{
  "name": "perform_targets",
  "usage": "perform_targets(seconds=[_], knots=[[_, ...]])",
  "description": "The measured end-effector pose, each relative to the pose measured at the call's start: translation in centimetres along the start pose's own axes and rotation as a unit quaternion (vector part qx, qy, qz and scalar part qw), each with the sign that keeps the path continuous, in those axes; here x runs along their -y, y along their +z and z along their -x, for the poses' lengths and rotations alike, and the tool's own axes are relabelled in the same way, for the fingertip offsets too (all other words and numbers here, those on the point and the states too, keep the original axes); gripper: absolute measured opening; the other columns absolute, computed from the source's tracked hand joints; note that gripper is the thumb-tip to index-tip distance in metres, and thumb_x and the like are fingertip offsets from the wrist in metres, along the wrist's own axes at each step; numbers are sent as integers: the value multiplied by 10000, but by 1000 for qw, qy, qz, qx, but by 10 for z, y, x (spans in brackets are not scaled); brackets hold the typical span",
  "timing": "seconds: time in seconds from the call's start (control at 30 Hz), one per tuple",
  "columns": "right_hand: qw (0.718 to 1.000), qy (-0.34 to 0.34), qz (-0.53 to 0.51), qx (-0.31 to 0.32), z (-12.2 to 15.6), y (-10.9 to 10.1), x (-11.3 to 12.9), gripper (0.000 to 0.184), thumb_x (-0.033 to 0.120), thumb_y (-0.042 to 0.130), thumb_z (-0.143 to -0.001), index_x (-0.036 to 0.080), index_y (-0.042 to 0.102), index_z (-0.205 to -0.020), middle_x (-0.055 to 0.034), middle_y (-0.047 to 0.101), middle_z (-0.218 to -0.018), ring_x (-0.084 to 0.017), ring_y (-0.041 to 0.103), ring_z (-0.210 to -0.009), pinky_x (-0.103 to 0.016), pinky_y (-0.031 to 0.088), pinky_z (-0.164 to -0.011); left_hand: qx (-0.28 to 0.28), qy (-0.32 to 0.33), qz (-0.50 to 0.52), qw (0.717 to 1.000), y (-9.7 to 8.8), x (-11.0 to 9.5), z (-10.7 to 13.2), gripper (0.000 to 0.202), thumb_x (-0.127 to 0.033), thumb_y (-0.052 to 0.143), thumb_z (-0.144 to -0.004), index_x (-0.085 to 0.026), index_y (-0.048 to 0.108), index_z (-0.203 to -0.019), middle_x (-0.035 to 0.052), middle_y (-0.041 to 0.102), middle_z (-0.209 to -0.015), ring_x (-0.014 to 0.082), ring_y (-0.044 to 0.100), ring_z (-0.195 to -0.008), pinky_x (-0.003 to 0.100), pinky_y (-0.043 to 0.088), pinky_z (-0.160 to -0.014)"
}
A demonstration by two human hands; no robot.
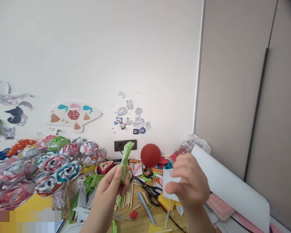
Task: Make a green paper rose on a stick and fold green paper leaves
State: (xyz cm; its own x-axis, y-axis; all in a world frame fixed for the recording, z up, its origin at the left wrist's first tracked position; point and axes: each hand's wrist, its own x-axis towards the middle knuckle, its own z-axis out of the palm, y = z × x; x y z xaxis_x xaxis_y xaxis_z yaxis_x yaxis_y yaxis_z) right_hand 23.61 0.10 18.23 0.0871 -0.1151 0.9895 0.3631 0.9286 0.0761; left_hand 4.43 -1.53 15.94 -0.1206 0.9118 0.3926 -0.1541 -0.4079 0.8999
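Note:
My left hand point(117, 181) is closed round a slim bundle of light green paper strips point(124, 161). The bundle stands nearly upright, its strips fanning out a little at the top, and its lower part is hidden by the fingers. A thin band seems to circle it just above my thumb. To the right, my right hand point(190, 178) is raised over the table, thumb and curled fingers apart, and nothing shows between them. Behind it is a white paper card point(168, 184). Black-handled scissors point(154, 192) lie between the two hands.
Rolled paper flowers point(68, 170) crowd the left side. Wooden sticks point(128, 197), a blue pen point(146, 208) and green paper pieces point(92, 183) lie on the wooden table. A red balloon point(150, 155) rests by the wall. A white board point(232, 187) leans at right above a pink keyboard point(220, 206).

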Motion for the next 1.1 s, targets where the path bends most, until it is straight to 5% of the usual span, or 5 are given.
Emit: perform_targets(seconds=[0.1,0.37,0.6,0.9,1.1], knots=[[982,-126,139,24,-4,-11,24,266,401,596,-845,178,543,-712,-3,516,-561,-158,498,-619,-314,454,-596,11,22,-43,999,-4,4,0,448,-545,551,-806,-179,485,-557,-50,421,-521,99,354,-502,205,289,-494],[973,-103,161,126,-2,-12,46,100,262,537,-888,230,526,-794,-14,554,-569,-166,476,-542,-341,444,-564,6,15,-55,998,2,-5,9,330,-502,556,-820,-199,538,-690,-40,477,-586,118,393,-524,214,346,-519],[984,21,1,174,-4,10,27,265,159,319,-931,218,433,-699,-31,517,-621,-168,446,-590,-305,379,-523,80,46,-86,992,5,-16,14,385,-521,496,-850,-194,511,-647,-39,453,-573,103,377,-480,203,320,-468],[926,150,-10,348,1,27,20,145,194,425,-917,194,569,-925,-53,614,-908,-206,507,-842,-332,391,-727,103,19,-84,991,13,-27,21,438,-510,540,-822,-183,482,-537,-38,418,-513,111,368,-486,207,330,-477],[932,163,43,321,7,32,17,233,201,394,-933,188,561,-771,-28,575,-721,-179,456,-689,-294,353,-605,67,60,-149,985,15,-15,19,236,-438,564,-818,-209,598,-864,8,579,-718,175,485,-643,247,393,-610]])
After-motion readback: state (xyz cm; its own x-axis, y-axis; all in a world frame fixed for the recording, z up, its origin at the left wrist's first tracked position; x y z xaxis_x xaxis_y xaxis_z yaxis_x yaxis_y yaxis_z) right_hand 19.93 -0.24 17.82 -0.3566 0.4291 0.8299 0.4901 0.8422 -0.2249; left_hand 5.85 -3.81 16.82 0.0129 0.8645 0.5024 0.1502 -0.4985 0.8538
